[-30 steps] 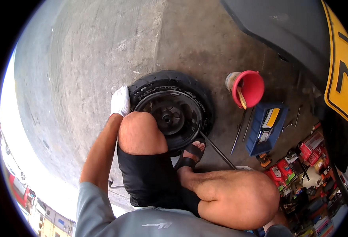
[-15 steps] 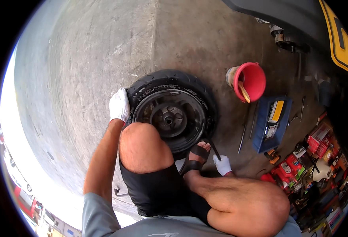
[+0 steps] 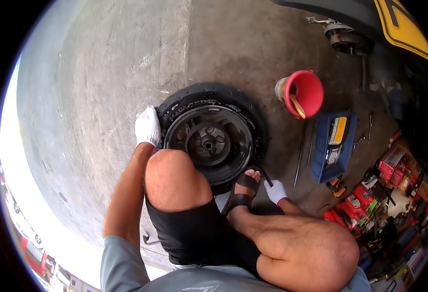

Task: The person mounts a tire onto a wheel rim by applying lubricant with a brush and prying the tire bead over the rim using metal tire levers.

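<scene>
A wheel with a black tyre (image 3: 209, 92) and a dark spoked rim (image 3: 208, 145) lies flat on the floor in front of me. Wet or soapy patches show on the tyre's sidewall. My left hand (image 3: 148, 126), in a white glove, grips the tyre's left edge; some of its fingertips are hidden. In a matching glove, my right hand (image 3: 275, 191) is closed on the end of a dark tyre lever (image 3: 266, 176), which reaches to the wheel's lower right edge. My sandalled foot (image 3: 245, 187) is by that same edge, close to the lever.
Right of the wheel stands a red bucket (image 3: 307, 95) with a brush inside. Beyond it are a metal rod (image 3: 298, 167), a blue tray (image 3: 325, 171) and cluttered tools (image 3: 360, 202). A vehicle part with a yellow panel (image 3: 407, 34) overhangs the upper right.
My right hand and the lever's end have shifted slightly up and to the right. The left hand stays on the tyre. The whole view has tilted a little.
</scene>
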A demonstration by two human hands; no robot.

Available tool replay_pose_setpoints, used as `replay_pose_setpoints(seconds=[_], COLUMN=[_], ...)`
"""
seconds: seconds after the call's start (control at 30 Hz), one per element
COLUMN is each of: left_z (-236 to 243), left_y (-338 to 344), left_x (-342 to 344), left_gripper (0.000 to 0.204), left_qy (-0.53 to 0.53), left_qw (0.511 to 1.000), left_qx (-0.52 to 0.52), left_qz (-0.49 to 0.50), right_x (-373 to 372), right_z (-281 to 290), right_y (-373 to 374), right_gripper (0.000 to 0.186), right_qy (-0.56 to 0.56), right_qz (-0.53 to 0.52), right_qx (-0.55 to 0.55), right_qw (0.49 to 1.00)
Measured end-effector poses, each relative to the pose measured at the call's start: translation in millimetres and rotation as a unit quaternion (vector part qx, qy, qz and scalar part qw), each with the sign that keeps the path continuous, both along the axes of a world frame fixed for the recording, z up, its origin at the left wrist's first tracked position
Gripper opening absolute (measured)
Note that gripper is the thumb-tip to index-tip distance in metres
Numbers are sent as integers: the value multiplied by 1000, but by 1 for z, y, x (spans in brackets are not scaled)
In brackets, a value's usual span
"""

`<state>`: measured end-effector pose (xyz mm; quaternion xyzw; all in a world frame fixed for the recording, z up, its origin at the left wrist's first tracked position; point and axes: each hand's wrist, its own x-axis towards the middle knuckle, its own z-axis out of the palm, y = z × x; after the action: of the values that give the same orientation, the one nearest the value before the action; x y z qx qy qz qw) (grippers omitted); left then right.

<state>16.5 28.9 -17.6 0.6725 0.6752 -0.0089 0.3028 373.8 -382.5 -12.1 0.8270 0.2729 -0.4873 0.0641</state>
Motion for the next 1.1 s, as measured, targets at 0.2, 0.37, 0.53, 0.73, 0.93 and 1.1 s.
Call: replay_pose_setpoints(seconds=[0.2,0.37,0.53,0.73,0.93,1.1], left_z=[-2,-15,-8,-19,-11,-14], left_y=[-2,-4,1,-5,-2,-3], left_x=[-5,-17,-4,-10,-13,-14], left_gripper=[48,42,27,20,16,28], left_qy=[-4,53,17,68,69,38], left_qw=[1000,993,998,987,986,995], left_qx=[7,60,29,81,80,52], left_qz=[-2,-92,-46,-125,-128,-80], right_x=[-2,54,52,31,70,87], right_z=[56,90,46,6,73,141], right_y=[1,10,-9,-2,118,263], right_gripper=[43,43,43,35,31,42], right_qy=[61,-126,-155,-172,-199,-200], right_qz=[-69,16,-37,29,-116,160], right_qx=[-78,31,55,48,327,321], right_qw=[993,991,986,983,917,912])
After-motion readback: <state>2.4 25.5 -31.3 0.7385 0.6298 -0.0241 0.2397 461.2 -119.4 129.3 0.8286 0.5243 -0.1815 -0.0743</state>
